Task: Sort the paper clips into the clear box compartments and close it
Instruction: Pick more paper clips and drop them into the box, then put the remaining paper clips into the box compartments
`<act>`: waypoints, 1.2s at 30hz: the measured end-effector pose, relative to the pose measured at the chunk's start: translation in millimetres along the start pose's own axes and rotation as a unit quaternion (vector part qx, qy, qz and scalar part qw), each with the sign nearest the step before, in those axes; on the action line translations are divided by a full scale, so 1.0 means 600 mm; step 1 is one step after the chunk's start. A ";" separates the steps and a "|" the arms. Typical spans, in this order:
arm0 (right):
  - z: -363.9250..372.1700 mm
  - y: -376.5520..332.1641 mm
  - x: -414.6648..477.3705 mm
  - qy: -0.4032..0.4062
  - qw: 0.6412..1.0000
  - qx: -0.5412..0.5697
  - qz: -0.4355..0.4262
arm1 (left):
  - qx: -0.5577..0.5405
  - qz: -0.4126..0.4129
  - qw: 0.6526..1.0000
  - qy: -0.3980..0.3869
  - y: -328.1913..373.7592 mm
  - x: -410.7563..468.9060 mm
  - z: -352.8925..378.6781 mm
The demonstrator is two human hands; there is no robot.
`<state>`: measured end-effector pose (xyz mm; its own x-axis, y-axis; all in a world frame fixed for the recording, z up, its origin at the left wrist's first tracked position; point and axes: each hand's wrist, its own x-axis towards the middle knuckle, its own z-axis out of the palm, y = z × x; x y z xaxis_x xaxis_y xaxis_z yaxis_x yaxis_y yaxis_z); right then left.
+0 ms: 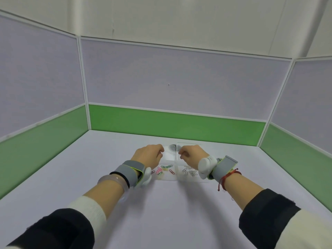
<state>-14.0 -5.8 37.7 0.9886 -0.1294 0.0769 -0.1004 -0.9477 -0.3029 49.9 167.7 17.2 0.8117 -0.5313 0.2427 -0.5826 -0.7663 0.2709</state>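
Lavender-and-green partition walls ring our pale table. We reach both arms to the clear box at its middle: our left hand and right hand curl their fingers over its far half, though we cannot tell whether they pinch anything. Coloured paper clips lie in the near-left compartment, silver paper clips in the near-right, and dark clips farther back.
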 end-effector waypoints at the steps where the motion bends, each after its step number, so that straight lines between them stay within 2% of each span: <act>1: -0.003 0.003 -0.004 -0.003 1.000 0.003 0.003 | -0.009 0.001 1.000 -0.003 0.005 0.001 0.001; 11: -0.029 0.050 -0.054 0.010 1.000 0.004 0.008 | 0.001 0.059 0.998 -0.026 0.082 0.006 0.024; 21: -0.063 0.132 -0.124 0.019 0.998 -0.008 0.060 | -0.012 0.131 0.990 -0.053 0.188 0.011 0.058; 32: -0.065 0.209 -0.172 -0.001 0.995 -0.007 0.099 | 0.013 0.190 0.978 -0.087 0.268 0.006 0.098; 36: -0.042 0.242 -0.183 -0.040 0.993 -0.014 0.112 | 0.010 0.194 0.975 -0.105 0.287 0.005 0.119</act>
<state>-140.3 -136.6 9.3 0.9469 -0.3146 -0.0660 -0.3203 -0.9058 -0.2773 -45.1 8.4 -1.9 0.5217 -0.8436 0.1271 -0.8487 -0.4980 0.1782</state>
